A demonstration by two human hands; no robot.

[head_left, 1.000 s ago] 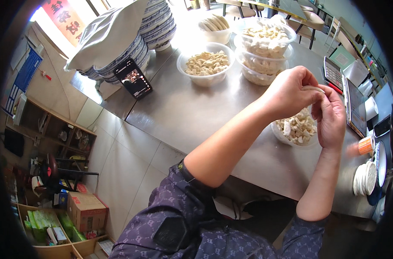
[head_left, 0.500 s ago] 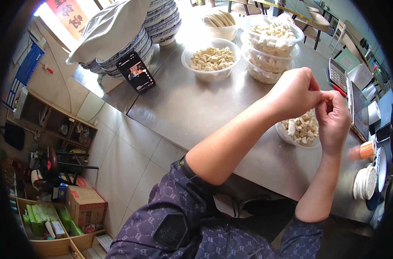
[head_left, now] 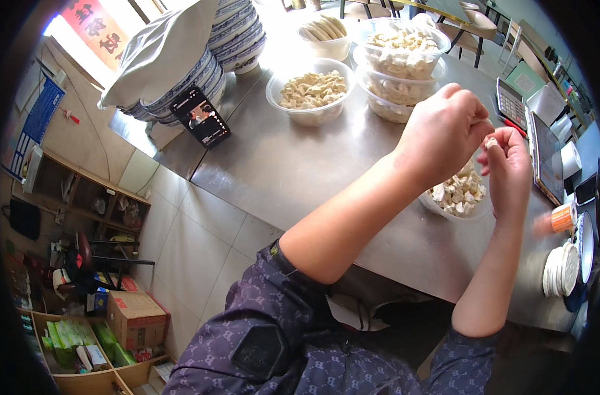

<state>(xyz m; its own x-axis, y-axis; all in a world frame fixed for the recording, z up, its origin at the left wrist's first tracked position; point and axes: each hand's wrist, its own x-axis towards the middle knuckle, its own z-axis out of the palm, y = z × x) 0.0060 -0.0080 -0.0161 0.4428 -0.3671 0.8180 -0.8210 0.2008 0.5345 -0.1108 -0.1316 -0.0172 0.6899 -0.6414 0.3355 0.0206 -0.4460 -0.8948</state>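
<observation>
Above a round clear plastic bowl (head_left: pixel 445 212) of torn bread pieces (head_left: pixel 461 192), my two hands are held close together. Small and pale, a piece of bread (head_left: pixel 491 142) shows between the thumb and fingers of my right hand (head_left: pixel 513 168), which is closed on it. My left hand (head_left: pixel 443 131) is closed beside it, fingertips curled into a pinch. Whatever they may hold is hidden. My left wrist and hand partly cover the view of the bowl's far side.
Beyond stand a bowl of bread pieces (head_left: pixel 311 113), stacked filled bowls (head_left: pixel 395 85) and a bowl of flat rounds (head_left: pixel 325 47). A phone (head_left: pixel 201 117) leans against cloth-covered patterned bowls (head_left: pixel 187 85). To the right are a calculator (head_left: pixel 512 105), a tablet (head_left: pixel 545 155) and stacked pale discs (head_left: pixel 560 270).
My fingertips have parted slightly, and the bread piece now shows in my right hand. My left hand has shifted a little left and up. The whole view has moved slightly.
</observation>
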